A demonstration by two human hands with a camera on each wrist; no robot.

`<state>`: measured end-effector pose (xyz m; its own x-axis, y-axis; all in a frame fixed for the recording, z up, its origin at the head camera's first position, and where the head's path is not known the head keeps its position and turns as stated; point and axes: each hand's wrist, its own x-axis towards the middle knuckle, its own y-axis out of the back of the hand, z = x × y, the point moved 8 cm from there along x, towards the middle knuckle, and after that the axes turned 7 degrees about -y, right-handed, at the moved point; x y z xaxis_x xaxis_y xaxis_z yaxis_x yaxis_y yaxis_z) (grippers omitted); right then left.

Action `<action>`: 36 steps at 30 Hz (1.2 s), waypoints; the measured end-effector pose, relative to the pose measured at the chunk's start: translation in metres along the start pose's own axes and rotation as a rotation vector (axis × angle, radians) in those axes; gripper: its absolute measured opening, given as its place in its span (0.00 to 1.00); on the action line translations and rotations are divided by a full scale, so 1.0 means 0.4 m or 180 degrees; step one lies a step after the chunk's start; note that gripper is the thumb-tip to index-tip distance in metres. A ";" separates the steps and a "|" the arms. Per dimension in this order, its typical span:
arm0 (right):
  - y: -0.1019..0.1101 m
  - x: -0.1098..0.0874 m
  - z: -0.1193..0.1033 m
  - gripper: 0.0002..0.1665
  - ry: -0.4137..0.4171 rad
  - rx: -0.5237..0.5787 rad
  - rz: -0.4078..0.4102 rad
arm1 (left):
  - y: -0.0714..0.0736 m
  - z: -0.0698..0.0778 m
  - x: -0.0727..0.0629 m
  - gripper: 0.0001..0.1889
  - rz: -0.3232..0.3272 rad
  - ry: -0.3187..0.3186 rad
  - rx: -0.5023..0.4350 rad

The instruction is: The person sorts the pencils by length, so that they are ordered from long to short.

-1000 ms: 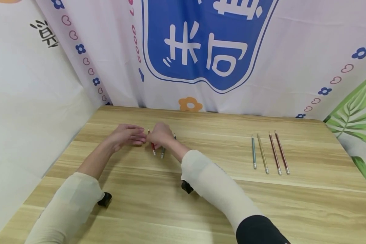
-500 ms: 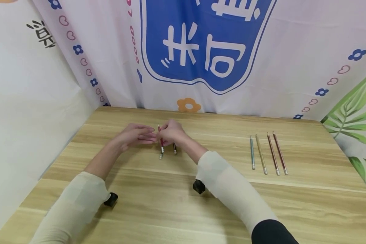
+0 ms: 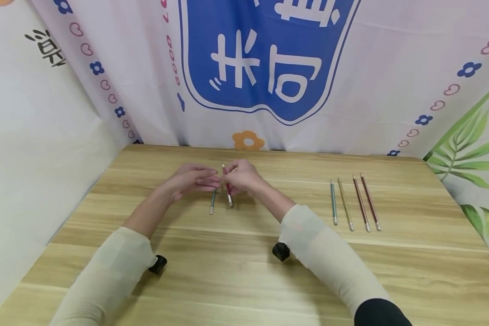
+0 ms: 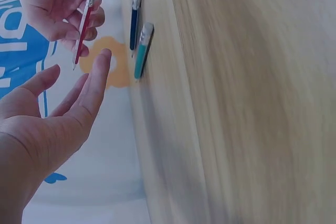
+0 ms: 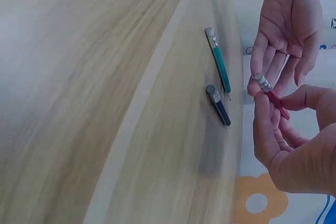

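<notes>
My right hand (image 3: 244, 176) pinches a red pencil (image 4: 84, 27) between thumb and fingers, its white eraser end toward me and its sharpened tip away. The right wrist view has that pencil raised off the table. Just left of it, my left hand (image 3: 192, 179) is held palm inward with fingers extended and holds nothing. On the table under the hands lie a teal pencil (image 5: 219, 64) and a dark blue pencil (image 5: 218, 106), side by side with a gap. From the head view, the right hand and red pencil hide the dark blue one.
Toward the right of the wooden table (image 3: 244, 271), a teal pencil (image 3: 333, 203), a gold pencil (image 3: 345, 206) and two dark red pencils (image 3: 361, 203) lie in a row. A printed curtain (image 3: 155, 90) hangs along the back edge.
My right hand has shifted right and lifted the red pencil, passing over the teal one. The left hand followed to the right with its fingers still extended. The row of pencils stayed put.
</notes>
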<state>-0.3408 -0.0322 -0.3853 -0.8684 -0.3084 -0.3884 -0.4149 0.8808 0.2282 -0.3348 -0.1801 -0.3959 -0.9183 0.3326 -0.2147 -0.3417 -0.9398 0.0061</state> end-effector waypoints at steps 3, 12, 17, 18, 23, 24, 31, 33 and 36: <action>0.013 -0.005 0.004 0.12 -0.0004 -0.0050 0.0052 | -0.015 0.001 0.008 0.24 -0.0047 -0.0014 -0.0029; 0.041 -0.007 0.017 0.14 0.0040 -0.0018 0.0102 | -0.049 0.008 0.022 0.25 -0.0123 -0.0001 -0.0028; 0.056 -0.009 0.025 0.13 0.0099 -0.0004 0.0124 | -0.063 0.007 0.028 0.25 -0.0105 0.0046 -0.0085; 0.058 -0.010 0.027 0.13 0.0104 0.0007 0.0115 | -0.066 0.007 0.029 0.25 -0.0103 0.0053 -0.0102; 0.071 -0.017 0.038 0.14 0.0084 0.0071 0.0089 | -0.083 0.006 0.034 0.25 -0.0147 0.0055 -0.0112; 0.074 -0.019 0.040 0.15 0.0076 0.0063 0.0087 | -0.086 0.006 0.035 0.25 -0.0155 0.0057 -0.0109; 0.116 -0.032 0.060 0.21 0.0053 0.0047 0.0155 | -0.082 0.005 0.039 0.26 -0.0097 0.0016 -0.0036; 0.131 -0.038 0.065 0.21 0.0047 0.0053 0.0179 | -0.076 0.006 0.039 0.26 -0.0043 -0.0022 0.0020; 0.155 -0.048 0.076 0.20 0.0032 0.0048 0.0218 | -0.064 0.008 0.037 0.25 0.0067 -0.0087 0.0179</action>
<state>-0.3417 0.0392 -0.3907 -0.8973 -0.2508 -0.3634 -0.3504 0.9052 0.2405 -0.3404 -0.1508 -0.3963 -0.9303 0.3154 -0.1873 -0.3322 -0.9409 0.0654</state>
